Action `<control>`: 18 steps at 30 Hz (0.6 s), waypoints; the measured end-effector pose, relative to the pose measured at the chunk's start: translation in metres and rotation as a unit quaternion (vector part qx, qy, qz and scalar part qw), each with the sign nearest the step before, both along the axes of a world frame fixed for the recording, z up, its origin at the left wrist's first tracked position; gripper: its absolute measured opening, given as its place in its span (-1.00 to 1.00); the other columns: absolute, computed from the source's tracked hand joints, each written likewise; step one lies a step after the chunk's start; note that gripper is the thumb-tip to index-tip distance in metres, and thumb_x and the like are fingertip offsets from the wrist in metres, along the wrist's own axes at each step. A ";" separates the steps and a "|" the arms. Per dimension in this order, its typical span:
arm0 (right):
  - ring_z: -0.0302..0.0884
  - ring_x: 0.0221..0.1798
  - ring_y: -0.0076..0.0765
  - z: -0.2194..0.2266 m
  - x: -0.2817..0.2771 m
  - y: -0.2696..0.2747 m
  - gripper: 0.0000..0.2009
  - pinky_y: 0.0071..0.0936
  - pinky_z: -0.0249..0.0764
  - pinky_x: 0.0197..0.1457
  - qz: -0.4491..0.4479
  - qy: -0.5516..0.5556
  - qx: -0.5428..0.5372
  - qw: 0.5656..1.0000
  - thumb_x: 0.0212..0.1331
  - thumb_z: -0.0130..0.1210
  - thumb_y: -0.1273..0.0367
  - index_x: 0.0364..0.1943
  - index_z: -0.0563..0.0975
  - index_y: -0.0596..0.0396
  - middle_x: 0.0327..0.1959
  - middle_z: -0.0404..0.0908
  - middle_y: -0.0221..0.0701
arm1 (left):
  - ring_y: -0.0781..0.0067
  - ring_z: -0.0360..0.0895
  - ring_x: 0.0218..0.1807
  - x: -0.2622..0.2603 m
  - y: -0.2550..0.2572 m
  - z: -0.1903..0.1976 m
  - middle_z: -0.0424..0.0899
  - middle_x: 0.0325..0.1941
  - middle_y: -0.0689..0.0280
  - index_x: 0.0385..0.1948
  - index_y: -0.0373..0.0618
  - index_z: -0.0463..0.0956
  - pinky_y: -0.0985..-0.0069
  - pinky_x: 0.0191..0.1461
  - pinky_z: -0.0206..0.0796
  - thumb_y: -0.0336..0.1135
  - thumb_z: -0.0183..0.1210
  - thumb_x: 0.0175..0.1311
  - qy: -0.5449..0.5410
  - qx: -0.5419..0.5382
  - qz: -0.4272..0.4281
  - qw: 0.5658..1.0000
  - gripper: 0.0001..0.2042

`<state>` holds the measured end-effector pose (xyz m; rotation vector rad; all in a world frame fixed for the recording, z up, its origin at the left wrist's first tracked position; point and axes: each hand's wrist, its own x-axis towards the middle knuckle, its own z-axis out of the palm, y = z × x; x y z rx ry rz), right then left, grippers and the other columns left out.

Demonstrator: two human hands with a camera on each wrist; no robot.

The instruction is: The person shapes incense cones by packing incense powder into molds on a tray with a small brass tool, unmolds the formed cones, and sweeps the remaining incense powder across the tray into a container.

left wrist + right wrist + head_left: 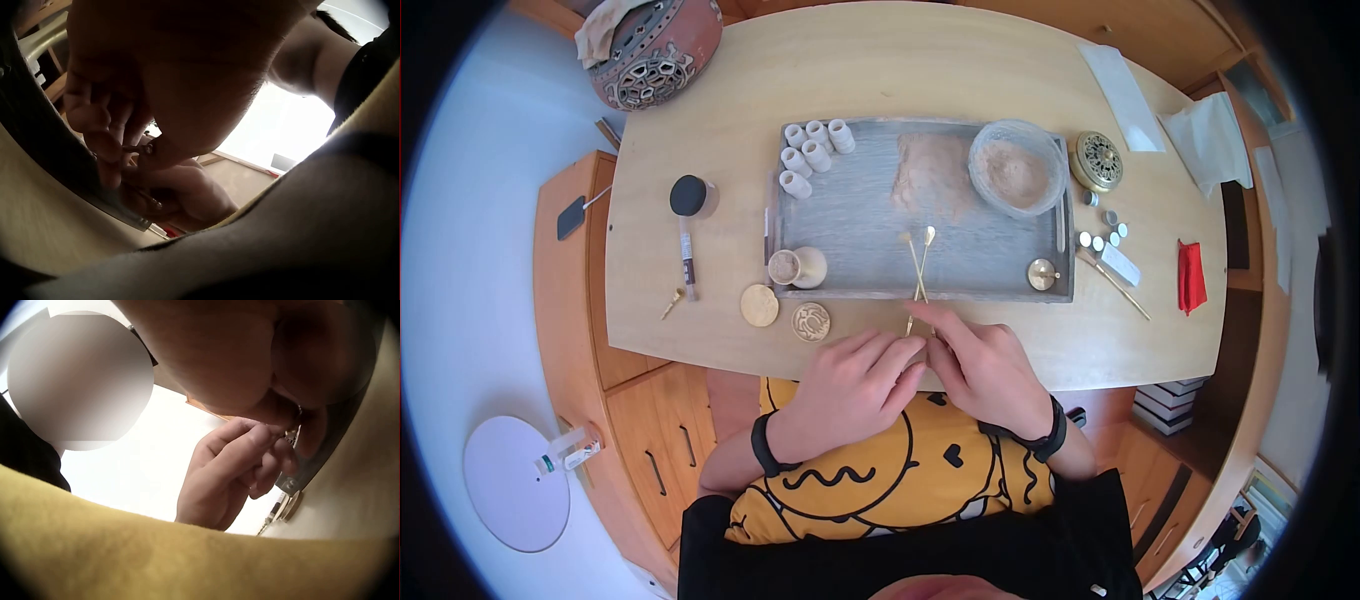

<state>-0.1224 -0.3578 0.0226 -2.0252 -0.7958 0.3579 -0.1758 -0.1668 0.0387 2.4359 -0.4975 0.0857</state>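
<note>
Two slim brass tools cross each other over the front edge of the grey tray (pixel 860 293); one ends in a small spoon-like tip (pixel 929 236), the other in a flatter tip (pixel 906 238). My left hand (pixel 850 385) pinches one handle between thumb and fingers, and in the left wrist view the left hand (pixel 181 81) has a thin metal end (pixel 149 149) at its fingertips. Beside it, my right hand (pixel 992 375) pinches the other handle, its index finger stretched along it. The two hands are close together, fingertips nearly meeting. Which handle each hand has is hard to tell.
On the tray are white cups (pixel 814 156), pinkish powder (pixel 930 175), a powder bowl (pixel 1018 168), a small brass dish (pixel 1042 274) and a powder jar (pixel 784 267). Brass discs (pixel 810 321) lie in front. A pierced brass burner (pixel 1098 161) and red pouch (pixel 1191 276) sit right.
</note>
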 end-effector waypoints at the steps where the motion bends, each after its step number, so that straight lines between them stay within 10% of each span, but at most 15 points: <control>1: 0.61 -0.54 -0.01 -0.001 0.000 -0.001 -0.54 -0.15 0.50 -0.46 -0.003 -0.001 0.004 1.000 0.23 0.10 0.52 0.26 0.39 0.10 -0.51 0.63 -0.20 | 0.28 0.57 -0.44 0.000 0.000 0.001 0.59 -0.44 0.27 -0.22 -0.19 0.53 0.39 -0.38 0.43 -0.40 0.29 0.16 0.005 0.010 -0.004 1.000 -0.80; 18: 0.64 -0.39 0.09 -0.015 -0.003 -0.007 -0.62 -0.18 0.55 -0.28 0.039 0.098 0.096 0.990 0.15 0.06 0.59 0.09 0.51 0.11 -0.43 0.65 -0.16 | 0.26 0.59 -0.32 -0.002 -0.007 0.006 0.65 -0.25 0.25 -0.10 -0.24 0.58 0.43 -0.28 0.46 -0.34 0.36 0.03 -0.051 0.090 -0.063 0.993 -0.63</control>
